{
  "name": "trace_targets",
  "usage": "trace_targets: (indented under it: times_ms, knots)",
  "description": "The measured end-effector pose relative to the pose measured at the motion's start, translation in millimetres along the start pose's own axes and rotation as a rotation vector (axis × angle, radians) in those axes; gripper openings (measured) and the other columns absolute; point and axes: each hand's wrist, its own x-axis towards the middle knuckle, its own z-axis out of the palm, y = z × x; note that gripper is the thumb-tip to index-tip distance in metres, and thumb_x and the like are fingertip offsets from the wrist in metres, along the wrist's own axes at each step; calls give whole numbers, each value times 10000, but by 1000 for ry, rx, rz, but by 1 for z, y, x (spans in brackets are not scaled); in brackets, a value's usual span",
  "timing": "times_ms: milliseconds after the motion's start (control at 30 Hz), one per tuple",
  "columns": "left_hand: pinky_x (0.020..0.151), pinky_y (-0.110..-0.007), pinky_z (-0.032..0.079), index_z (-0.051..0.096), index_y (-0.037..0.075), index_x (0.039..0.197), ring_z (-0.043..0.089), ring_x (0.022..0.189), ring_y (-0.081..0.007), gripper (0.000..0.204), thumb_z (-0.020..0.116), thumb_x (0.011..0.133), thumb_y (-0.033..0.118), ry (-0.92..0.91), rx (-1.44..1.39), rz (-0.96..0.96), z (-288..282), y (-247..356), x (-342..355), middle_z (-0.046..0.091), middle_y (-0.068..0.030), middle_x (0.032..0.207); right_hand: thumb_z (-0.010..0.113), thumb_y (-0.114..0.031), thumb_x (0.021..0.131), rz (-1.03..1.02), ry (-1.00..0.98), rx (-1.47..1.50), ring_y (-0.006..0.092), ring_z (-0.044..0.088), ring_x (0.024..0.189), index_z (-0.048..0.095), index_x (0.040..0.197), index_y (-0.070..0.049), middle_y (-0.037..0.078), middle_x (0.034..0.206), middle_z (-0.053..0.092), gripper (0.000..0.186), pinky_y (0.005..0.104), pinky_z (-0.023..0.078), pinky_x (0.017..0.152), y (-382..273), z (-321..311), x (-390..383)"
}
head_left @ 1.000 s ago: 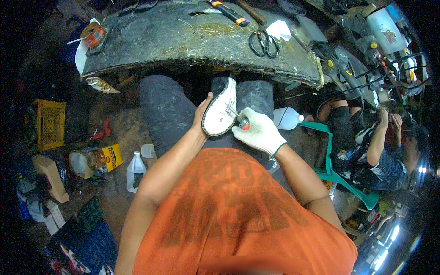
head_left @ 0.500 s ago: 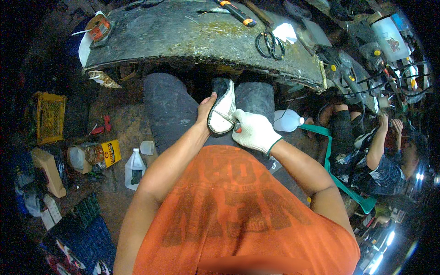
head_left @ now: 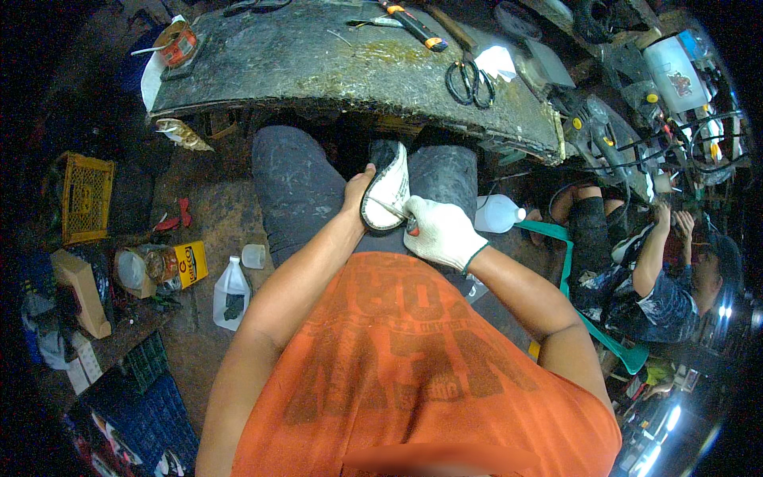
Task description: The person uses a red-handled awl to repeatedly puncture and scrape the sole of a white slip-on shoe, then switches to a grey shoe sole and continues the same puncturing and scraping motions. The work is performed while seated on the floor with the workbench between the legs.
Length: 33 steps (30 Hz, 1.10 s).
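Note:
Between my knees stands a shoe (head_left: 389, 189) with a whitish underside and a dark edge, its bottom turned up toward me. My bare left hand (head_left: 358, 193) is closed around its left side, thumb up along the edge. On my right hand (head_left: 447, 232) is a white knit glove with a green cuff. That hand is closed on an awl-like tool (head_left: 412, 226) with a red and dark handle. The tool's thin metal shaft points left across the whitish underside, near the shoe's lower end. Its tip is too small to make out.
A worn workbench (head_left: 262, 67) ahead bears black-handled scissors (head_left: 470, 84), an orange and black tool (head_left: 413, 26) and a red tin (head_left: 176, 44). Plastic jugs (head_left: 232, 292) stand on both sides. A yellow crate (head_left: 87, 197) is at left; another person (head_left: 664, 274) sits at right.
Both hands keep their hold on the shoe and tool. The tool's shaft and my gloved hand have shifted very slightly; the view has moved a little.

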Motion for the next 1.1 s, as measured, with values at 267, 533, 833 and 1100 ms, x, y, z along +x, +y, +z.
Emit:
trace_targets:
  times_ms: [267, 533, 833, 1100]
  knots:
    - [1009, -511, 607, 677, 9, 1381, 762, 1110, -359, 463, 502, 1179, 386, -34, -77, -65, -7, -1, 6, 780, -164, 1260, 707, -170, 878, 49, -56, -19, 428, 748, 907, 665, 1124, -53, 217, 961, 747, 276, 502, 608, 804, -8, -7, -3]
    - [1084, -535, 572, 653, 12, 1432, 730, 1199, -392, 499, 437, 1187, 390, -31, -137, -67, -13, -4, 18, 756, -180, 1335, 699, -183, 871, -38, -17, -19, 451, 740, 886, 637, 1182, -55, 228, 987, 748, 342, 536, 601, 779, -6, -2, -4]
    - [982, -492, 608, 660, 5, 1368, 756, 1094, -358, 447, 471, 1183, 364, -80, -230, -77, -29, -11, 41, 766, -166, 1230, 720, -155, 860, -30, -63, -21, 421, 747, 956, 652, 1290, -63, 209, 1082, 745, 445, 507, 610, 825, -7, -4, -7]
    - [1174, -520, 507, 615, 14, 1484, 680, 1282, -394, 514, 392, 1185, 369, -36, -151, -42, -22, -7, 37, 726, -175, 1401, 728, -172, 859, -14, -89, -9, 423, 754, 909, 651, 1232, -61, 209, 991, 750, 397, 501, 611, 800, -13, -14, -9]
